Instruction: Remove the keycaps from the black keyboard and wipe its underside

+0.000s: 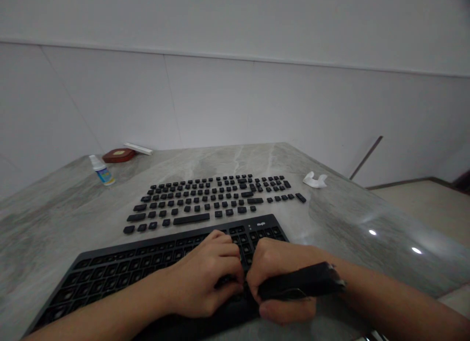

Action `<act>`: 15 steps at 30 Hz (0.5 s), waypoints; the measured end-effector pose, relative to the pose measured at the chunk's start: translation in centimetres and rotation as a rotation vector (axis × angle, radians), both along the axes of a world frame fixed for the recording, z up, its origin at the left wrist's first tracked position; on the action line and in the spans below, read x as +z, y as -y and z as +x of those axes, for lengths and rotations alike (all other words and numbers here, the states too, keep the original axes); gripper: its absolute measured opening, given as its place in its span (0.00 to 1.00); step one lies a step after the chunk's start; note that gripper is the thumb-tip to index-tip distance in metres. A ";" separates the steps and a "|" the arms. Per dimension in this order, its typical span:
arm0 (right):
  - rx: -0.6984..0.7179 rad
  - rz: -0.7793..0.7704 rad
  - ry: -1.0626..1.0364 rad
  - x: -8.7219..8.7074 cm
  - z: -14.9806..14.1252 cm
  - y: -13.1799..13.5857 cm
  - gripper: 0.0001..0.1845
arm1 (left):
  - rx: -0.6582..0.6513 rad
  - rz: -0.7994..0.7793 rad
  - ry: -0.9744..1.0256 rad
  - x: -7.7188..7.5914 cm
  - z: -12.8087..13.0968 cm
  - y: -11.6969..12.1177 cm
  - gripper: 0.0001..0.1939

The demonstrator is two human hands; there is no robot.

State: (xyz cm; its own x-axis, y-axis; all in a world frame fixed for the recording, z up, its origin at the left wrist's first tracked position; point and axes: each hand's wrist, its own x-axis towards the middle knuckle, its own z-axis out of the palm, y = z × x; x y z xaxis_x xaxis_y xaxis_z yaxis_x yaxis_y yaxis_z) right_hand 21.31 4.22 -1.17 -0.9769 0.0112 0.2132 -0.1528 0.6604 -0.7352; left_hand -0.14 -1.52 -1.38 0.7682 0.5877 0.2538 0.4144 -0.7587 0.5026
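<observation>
A black keyboard (121, 268) without its keycaps lies at an angle in front of me, its bare key sockets showing. My left hand (215, 272) rests over its right part with the fingers curled down. Whatever those fingers may pinch is hidden. Close beside it, my right hand (275, 275) is wrapped around a black-handled tool (301, 282) with a frayed, worn end pointing right. The tool's working end is hidden under the hand, low over the keyboard. Beyond the keyboard, loose black keycaps (194, 200) are laid out in rows, among them a long space bar (191, 218).
A grey marbled table (330, 228) carries everything. A crumpled white tissue (315, 180) lies right of the keycaps. At the back left are a white spray bottle (103, 170), a reddish-brown case (119, 156) and a white strip (138, 148). A pale wall (220, 101) stands behind.
</observation>
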 end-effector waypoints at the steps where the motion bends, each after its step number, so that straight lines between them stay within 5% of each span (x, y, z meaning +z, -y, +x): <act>1: -0.003 -0.005 0.007 0.1 0.1 0.0 0.04 | 0.004 -0.008 0.004 0.0 0.0 0.0 0.08; 15: -0.053 -0.232 -0.005 -1.2 -0.1 -1.0 0.08 | 0.110 -0.123 0.040 -0.1 0.2 0.3 0.09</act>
State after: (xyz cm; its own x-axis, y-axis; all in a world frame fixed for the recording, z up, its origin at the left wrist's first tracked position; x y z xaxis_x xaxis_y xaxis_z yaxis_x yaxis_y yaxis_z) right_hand 21.19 5.19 -2.41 -0.9727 0.1121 0.2033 -0.1259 0.4812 -0.8675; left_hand 0.08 -1.84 -1.52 0.6886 0.6959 0.2037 0.4692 -0.6419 0.6065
